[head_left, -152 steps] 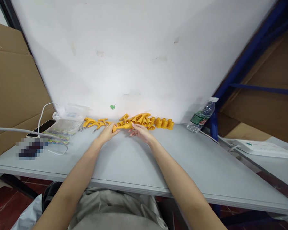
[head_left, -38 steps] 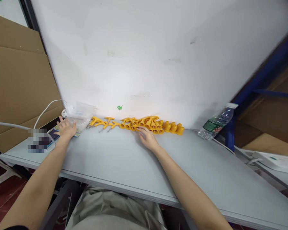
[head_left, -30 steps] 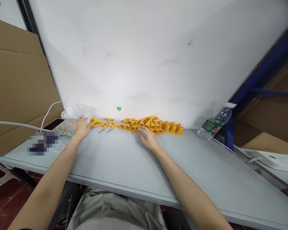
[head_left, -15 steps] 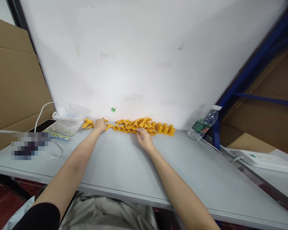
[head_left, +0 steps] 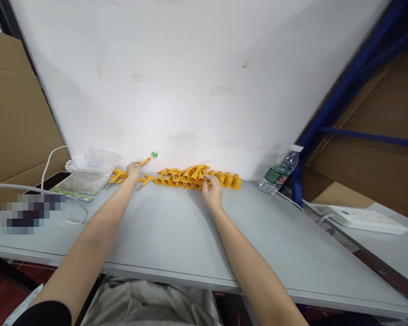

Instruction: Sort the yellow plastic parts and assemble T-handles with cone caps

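Observation:
My left hand (head_left: pixel 133 172) is raised a little off the table, its fingers closed on a thin yellow plastic stick (head_left: pixel 145 161) that points up and right toward the wall. Below it lie a forked yellow piece (head_left: pixel 147 179) with a short metal chain and a bunch of similar forked pieces (head_left: pixel 119 174) with chains. At the right part of a stack of yellow cone-shaped pieces (head_left: pixel 180 183), my right hand (head_left: pixel 212 194) has its fingers curled around one cone-shaped piece (head_left: pixel 210 185) in the lower row. Its fingertips are partly hidden. Several ribbed yellow caps (head_left: pixel 227 180) stand just beyond.
A water bottle (head_left: pixel 281 171) leans against the wall (head_left: pixel 190 90) on the right. Clear plastic bags (head_left: pixel 85 181), a white cable (head_left: pixel 85 213) and a blurred-out object (head_left: pixel 34 210) lie left. A white power strip (head_left: pixel 365 219) rests at far right, beside blue shelving (head_left: pixel 347 90).
My left hand has lifted the thin yellow stick up from the forked pieces. My right hand has shifted right along the stack. The whole view has turned slightly right.

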Demonstrator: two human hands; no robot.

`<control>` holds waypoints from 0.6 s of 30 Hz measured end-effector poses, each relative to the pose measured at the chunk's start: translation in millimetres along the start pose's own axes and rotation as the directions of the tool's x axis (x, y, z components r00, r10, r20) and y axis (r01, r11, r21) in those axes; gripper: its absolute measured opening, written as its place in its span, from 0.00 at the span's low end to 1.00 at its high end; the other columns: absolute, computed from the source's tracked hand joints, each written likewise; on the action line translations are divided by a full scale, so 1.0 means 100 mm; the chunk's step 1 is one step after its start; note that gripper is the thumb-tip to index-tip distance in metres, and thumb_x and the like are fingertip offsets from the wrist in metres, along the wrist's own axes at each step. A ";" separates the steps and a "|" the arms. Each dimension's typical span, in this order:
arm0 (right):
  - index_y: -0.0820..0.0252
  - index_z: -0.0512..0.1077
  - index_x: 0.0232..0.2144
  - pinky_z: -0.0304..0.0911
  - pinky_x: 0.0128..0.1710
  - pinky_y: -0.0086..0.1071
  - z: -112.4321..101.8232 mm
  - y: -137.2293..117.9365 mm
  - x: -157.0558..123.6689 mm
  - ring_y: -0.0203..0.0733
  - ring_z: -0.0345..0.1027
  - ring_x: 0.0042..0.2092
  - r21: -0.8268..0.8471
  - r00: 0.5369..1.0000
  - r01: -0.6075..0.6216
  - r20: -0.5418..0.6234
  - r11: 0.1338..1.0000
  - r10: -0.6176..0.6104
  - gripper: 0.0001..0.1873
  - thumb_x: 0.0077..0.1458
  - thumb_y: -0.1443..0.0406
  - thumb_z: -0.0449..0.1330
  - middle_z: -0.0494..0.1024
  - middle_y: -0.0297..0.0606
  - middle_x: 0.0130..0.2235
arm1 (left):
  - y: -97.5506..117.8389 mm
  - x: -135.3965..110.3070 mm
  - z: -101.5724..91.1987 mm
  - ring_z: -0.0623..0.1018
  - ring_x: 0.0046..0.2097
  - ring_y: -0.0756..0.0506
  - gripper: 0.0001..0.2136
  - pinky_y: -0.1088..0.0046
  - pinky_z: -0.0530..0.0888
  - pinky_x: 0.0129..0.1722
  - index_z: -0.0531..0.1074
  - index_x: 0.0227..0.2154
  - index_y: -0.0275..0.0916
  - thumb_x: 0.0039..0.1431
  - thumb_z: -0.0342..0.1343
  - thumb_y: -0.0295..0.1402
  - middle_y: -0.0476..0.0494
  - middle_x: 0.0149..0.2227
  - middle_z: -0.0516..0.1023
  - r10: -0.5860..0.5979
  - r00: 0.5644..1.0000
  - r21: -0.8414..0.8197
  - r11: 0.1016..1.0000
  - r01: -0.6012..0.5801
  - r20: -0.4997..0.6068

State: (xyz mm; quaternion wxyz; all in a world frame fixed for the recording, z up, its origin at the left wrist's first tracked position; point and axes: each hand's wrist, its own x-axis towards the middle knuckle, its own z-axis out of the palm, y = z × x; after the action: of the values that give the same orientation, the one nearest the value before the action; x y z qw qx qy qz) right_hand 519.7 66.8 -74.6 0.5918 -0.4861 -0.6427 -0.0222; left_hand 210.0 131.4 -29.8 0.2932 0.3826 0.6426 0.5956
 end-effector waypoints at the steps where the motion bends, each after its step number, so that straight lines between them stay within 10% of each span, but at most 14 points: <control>1: 0.60 0.74 0.40 0.65 0.49 0.48 -0.03 0.08 0.02 0.51 0.69 0.47 0.013 0.997 -0.055 -0.057 0.998 0.056 0.16 0.54 0.67 0.49 0.76 0.48 0.43 | 0.04 -0.04 -0.01 0.77 0.41 0.48 0.09 0.72 0.70 0.40 0.71 0.37 0.38 0.52 0.56 0.26 0.41 0.40 0.80 -0.050 0.999 -0.097 0.994 0.051 0.005; 8: 0.58 0.71 0.37 0.60 0.52 0.54 -0.13 0.79 0.02 0.53 0.66 0.50 0.020 0.852 -0.457 -0.276 0.889 0.445 0.15 0.49 0.63 0.49 0.73 0.48 0.44 | 0.17 -0.43 -0.22 0.78 0.43 0.48 0.06 0.71 0.70 0.39 0.67 0.40 0.41 0.59 0.52 0.29 0.43 0.41 0.80 -0.279 0.936 -0.456 0.819 0.349 0.215; 18: 0.57 0.74 0.31 0.56 0.55 0.59 -0.02 1.24 0.14 0.57 0.65 0.53 0.031 0.900 -0.391 -0.196 0.920 0.389 0.14 0.50 0.57 0.52 0.73 0.48 0.48 | -0.10 -0.71 -0.25 0.79 0.41 0.48 0.06 0.71 0.72 0.39 0.68 0.32 0.40 0.53 0.57 0.24 0.46 0.35 0.80 -0.259 0.940 -0.490 0.804 0.336 0.221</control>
State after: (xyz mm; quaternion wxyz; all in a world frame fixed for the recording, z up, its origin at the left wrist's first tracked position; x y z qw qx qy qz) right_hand 604.4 139.0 -131.1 0.6431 -0.6029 -0.4699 0.0455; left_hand 225.6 58.3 -42.4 0.5209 0.2249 0.4865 0.6644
